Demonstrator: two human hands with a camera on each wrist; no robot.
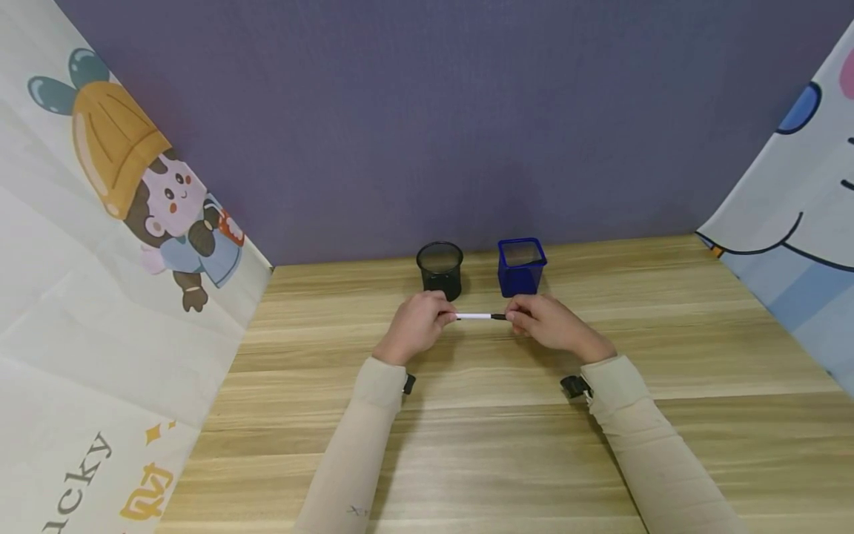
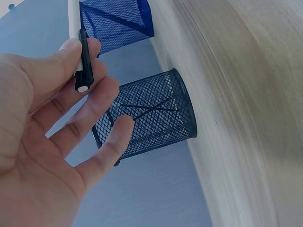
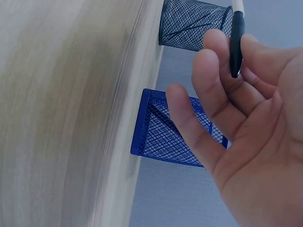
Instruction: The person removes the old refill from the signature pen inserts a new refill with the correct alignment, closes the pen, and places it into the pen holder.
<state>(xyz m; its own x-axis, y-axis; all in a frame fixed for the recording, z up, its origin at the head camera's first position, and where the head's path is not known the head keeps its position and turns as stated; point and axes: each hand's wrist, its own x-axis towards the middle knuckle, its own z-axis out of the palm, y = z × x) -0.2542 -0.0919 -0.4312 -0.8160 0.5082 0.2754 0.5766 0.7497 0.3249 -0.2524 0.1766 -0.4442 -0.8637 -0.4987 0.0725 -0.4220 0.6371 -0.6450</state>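
A slim pen (image 1: 475,317) with a white barrel is held level between both hands, above the table. My left hand (image 1: 419,324) pinches its clip end between thumb and index finger; the black clip (image 2: 84,56) shows in the left wrist view. At the other end, my right hand (image 1: 548,322) pinches the dark grip section (image 3: 236,40), with the pointed tip showing in the right wrist view. The other fingers of both hands are spread loosely. Just beyond the left hand stands a round black mesh pen cup (image 1: 440,277). A square blue mesh pen cup (image 1: 519,277) stands beyond the right hand.
Both cups stand upright on the wood-grain table (image 1: 480,445), near a purple-grey back panel (image 1: 467,126). Dark slender shapes show through the mesh; I cannot tell what they are. Printed white sheets border the table at left (image 1: 100,334) and right (image 1: 800,245).
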